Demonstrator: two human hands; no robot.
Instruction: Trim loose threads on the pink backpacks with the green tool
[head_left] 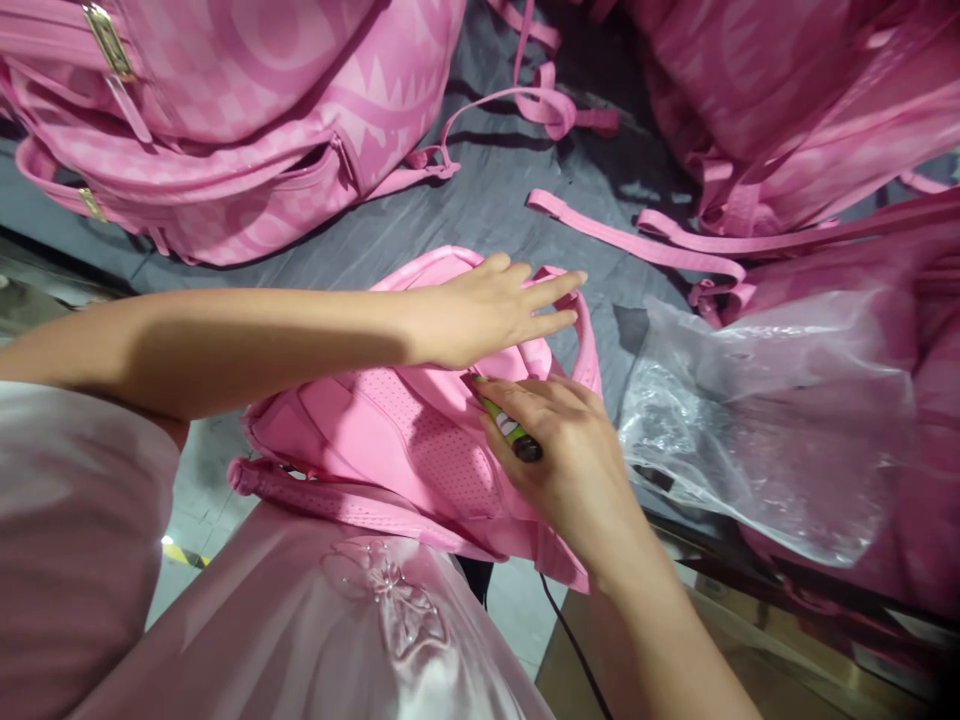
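Observation:
A pink backpack (pixel 450 440) lies in front of my body with its dotted back panel facing up. My left hand (pixel 487 305) rests across its upper part, fingers spread and stretched toward the looped strap (pixel 586 335) on the right. Just below it, my right hand (pixel 559 425) is closed round a small green tool with a black end (pixel 512 430). The tool's working tip is mostly hidden against the pink fabric, so its kind does not show. A shoulder strap (pixel 360 500) hangs along the backpack's near side.
A larger patterned pink backpack (pixel 247 130) stands at the upper left on the dark grey surface (pixel 487 220). More pink backpacks (pixel 795 100) and loose straps (pixel 637 240) fill the right. A clear plastic bag (pixel 750 430) lies right of my right hand. A black cord (pixel 574 640) hangs below.

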